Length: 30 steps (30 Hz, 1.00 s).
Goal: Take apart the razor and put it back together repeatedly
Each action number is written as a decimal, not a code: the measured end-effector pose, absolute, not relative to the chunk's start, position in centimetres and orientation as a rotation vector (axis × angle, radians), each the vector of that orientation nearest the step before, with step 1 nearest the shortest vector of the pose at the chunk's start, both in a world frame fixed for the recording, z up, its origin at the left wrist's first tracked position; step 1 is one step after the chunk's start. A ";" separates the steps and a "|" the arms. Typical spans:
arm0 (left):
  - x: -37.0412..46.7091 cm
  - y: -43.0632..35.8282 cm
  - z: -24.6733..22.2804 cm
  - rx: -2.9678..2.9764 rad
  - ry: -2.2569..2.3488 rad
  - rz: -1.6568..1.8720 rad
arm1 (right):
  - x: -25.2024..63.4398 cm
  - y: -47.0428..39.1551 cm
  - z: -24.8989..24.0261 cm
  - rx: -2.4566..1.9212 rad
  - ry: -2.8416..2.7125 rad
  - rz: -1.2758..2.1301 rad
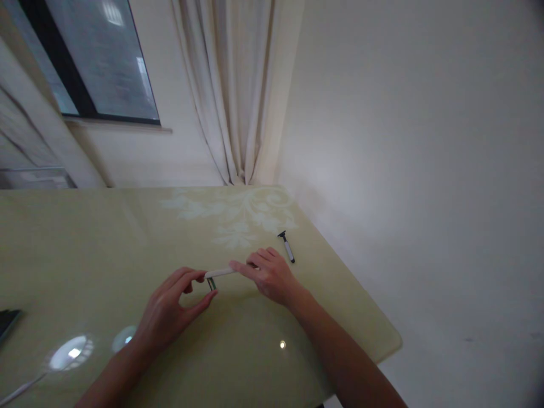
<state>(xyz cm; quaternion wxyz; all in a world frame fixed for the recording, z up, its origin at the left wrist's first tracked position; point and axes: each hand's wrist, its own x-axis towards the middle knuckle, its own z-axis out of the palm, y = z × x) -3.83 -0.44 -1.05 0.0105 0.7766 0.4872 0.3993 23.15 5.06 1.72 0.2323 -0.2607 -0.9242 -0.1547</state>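
Over the glossy yellow-green table [106,238], both my hands hold a white razor [219,273]. My right hand [267,275] grips its handle, fingers pointing left. My left hand [172,309] pinches the razor's head between thumb and forefinger; the head itself is mostly hidden by those fingers. A second razor [287,247], black-headed with a pale handle, lies on the table just beyond my right hand, not touched by it.
The table's right edge runs diagonally close to my right forearm, with pale floor beyond. A dark flat object [7,322] pokes in at the left edge. A curtain [232,90] and a window [85,62] stand behind the table.
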 end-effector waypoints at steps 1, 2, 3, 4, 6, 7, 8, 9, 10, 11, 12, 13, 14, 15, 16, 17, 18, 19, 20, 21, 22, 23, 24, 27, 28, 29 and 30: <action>-3.8 -0.4 -1.0 2.428 1.519 1.243 | 23.1 5.0 1.7 -0.706 -2.540 -0.425; -3.8 -0.4 -1.1 2.433 1.514 1.234 | 23.1 5.0 1.7 -0.679 -2.551 -0.425; -3.8 -0.4 -1.1 2.437 1.508 1.223 | 23.1 5.0 1.7 -0.649 -2.560 -0.425; -3.8 -0.4 -1.1 2.437 1.504 1.217 | 23.1 5.0 1.7 -0.630 -2.562 -0.427; -3.8 -0.4 -1.1 2.422 1.504 1.241 | 23.1 5.0 1.7 -0.652 -2.540 -0.429; -3.8 -0.4 -1.1 2.414 1.508 1.257 | 23.2 5.0 1.7 -0.683 -2.522 -0.428; -3.7 -0.4 -1.1 2.410 1.512 1.266 | 23.2 5.0 1.7 -0.709 -2.509 -0.428; -3.7 -0.4 -1.1 2.411 1.513 1.269 | 23.2 5.0 1.7 -0.716 -2.507 -0.428; -3.7 -0.4 -1.1 2.414 1.511 1.262 | 23.2 5.0 1.7 -0.700 -2.518 -0.430; -3.7 -0.3 -1.1 2.418 1.507 1.250 | 23.2 4.9 1.7 -0.668 -2.536 -0.434; -3.7 -0.3 -1.1 2.419 1.503 1.232 | 23.2 4.9 1.7 -0.637 -2.552 -0.440; -3.7 -0.3 -1.1 2.416 1.501 1.225 | 23.2 4.9 1.7 -0.621 -2.561 -0.444; -3.7 -0.3 -1.2 2.409 1.503 1.231 | 23.2 4.9 1.7 -0.629 -2.557 -0.445; -3.7 -0.3 -1.2 2.400 1.506 1.241 | 23.2 4.9 1.8 -0.656 -2.543 -0.442; -3.8 -0.3 -1.3 2.393 1.508 1.252 | 23.2 4.9 1.8 -0.687 -2.525 -0.435; -3.8 -0.3 -1.3 2.389 1.511 1.259 | 23.2 4.9 1.8 -0.706 -2.511 -0.427; -3.9 -0.3 -1.4 2.388 1.512 1.259 | 23.2 4.9 1.8 -0.703 -2.509 -0.419; -3.9 -0.2 -1.4 2.388 1.509 1.257 | 23.2 4.8 1.8 -0.678 -2.517 -0.412; -4.0 -0.2 -1.5 2.388 1.507 1.251 | 23.2 4.8 1.8 -0.646 -2.529 -0.405; -4.0 -0.2 -1.5 2.385 1.507 1.252 | 23.1 4.8 1.8 -0.625 -2.537 -0.401; -4.1 -0.2 -1.5 2.376 1.510 1.263 | 23.1 4.7 1.8 -0.627 -2.539 -0.399; -4.1 -0.1 -1.4 2.364 1.517 1.277 | 23.1 4.7 1.7 -0.651 -2.532 -0.398; -4.1 -0.1 -1.4 2.352 1.527 1.292 | 23.0 4.7 1.7 -0.685 -2.521 -0.398; -4.2 -0.1 -1.2 2.350 1.545 1.291 | 22.9 4.7 1.6 -0.704 -2.520 -0.394; -4.2 -0.1 -1.1 2.358 1.538 1.282 | 22.9 4.7 1.6 -0.677 -2.533 -0.391; -4.2 -0.1 -1.0 2.364 1.533 1.278 | 22.9 4.7 1.6 -0.655 -2.541 -0.388; -4.2 -0.1 -1.0 2.367 1.527 1.281 | 22.9 4.6 1.7 -0.651 -2.541 -0.388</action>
